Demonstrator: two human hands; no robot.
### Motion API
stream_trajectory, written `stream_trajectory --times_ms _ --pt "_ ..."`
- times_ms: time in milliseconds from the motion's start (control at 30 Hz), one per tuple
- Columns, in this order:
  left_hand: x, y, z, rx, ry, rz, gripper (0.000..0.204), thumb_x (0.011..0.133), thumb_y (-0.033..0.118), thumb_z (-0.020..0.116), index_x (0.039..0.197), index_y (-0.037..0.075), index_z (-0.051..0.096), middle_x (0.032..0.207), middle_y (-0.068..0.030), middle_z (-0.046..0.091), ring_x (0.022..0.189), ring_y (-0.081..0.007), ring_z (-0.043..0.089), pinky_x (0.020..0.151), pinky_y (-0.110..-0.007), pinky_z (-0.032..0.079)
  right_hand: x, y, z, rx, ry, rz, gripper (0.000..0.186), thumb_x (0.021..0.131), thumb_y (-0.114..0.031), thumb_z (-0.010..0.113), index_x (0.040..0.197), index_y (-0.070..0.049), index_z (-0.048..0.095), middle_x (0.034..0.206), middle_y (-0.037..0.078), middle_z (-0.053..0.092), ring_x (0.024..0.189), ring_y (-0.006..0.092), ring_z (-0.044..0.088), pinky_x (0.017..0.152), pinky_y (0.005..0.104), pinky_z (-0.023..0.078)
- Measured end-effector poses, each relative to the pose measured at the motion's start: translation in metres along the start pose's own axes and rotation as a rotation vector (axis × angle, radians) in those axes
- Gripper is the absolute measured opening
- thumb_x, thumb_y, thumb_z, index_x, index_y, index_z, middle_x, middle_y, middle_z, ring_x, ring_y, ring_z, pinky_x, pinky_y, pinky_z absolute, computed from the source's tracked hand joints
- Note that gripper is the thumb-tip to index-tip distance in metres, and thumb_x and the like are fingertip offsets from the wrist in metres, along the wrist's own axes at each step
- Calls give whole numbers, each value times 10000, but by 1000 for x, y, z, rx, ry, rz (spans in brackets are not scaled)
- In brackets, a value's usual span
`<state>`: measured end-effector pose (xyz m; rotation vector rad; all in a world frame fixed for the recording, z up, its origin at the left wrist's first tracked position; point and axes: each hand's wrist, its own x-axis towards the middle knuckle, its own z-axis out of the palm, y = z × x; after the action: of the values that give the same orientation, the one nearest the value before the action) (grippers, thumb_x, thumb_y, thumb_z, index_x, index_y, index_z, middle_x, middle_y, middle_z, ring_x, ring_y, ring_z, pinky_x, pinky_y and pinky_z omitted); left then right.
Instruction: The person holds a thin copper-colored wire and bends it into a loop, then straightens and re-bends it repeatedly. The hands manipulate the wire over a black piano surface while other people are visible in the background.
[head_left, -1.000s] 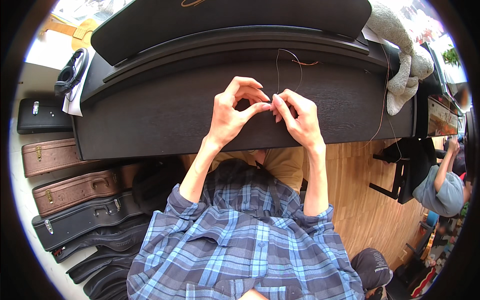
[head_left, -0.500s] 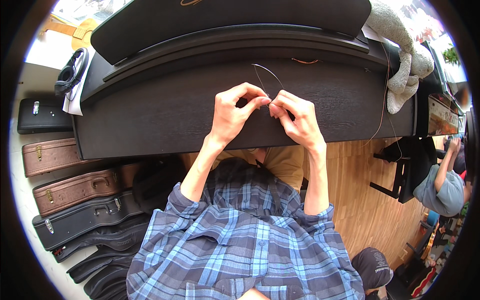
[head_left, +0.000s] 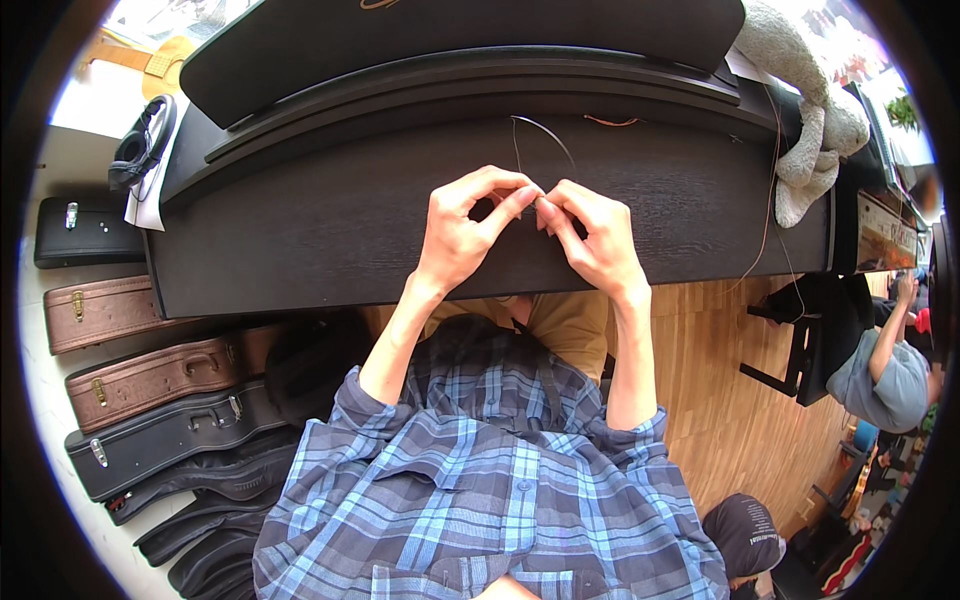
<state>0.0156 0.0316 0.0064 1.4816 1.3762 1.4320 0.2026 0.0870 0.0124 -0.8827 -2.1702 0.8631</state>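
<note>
Over the black wooden top of a piano-like instrument, a thin metal string, like a guitar string, stands up in a narrow loop. Both my hands pinch it, close together at the loop's lower end. My left hand has thumb and forefinger pressed together on it. My right hand pinches it from the other side, fingertips almost touching those of the left. The exact spot between the fingertips is hidden. A short copper-coloured string piece lies behind my hands.
Long loose strings hang over the right edge beside a grey plush toy. Headphones rest at the left end. Several instrument cases stand at lower left. People, one in a grey-blue shirt, are at right.
The string loop has shifted slightly to the right and its bend has changed a little. My fingertips have drawn closer together; both hands keep their pinch.
</note>
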Motion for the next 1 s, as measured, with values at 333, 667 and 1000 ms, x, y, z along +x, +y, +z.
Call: stream_trajectory --times_ms 333,667,1000 --pt "1 4 -6 -120 -88 -4 104 956 81 743 1044 62 796 979 -40 757 837 -125 687 708 -261 525 -1 1 0 349 95 113 171 1037 -165 672 943 -35 732 775 19 698 599 71 639 532 239 482" --pt "1 5 -2 -145 -96 -55 134 1000 107 697 1089 37 769 981 -40 743 737 -113 668 668 -249 534 -2 2 3 500 289 140 315 963 -17 739 1089 -49 453 804 86 674 615 110 672 576 219 523" --pt "1 4 0 -160 -78 -82 125 996 83 687 1075 27 766 960 -49 735 675 -90 649 624 -229 520 0 -1 -1 278 193 42 197 936 -22 760 1131 -38 744 830 46 694 642 102 686 579 217 511"
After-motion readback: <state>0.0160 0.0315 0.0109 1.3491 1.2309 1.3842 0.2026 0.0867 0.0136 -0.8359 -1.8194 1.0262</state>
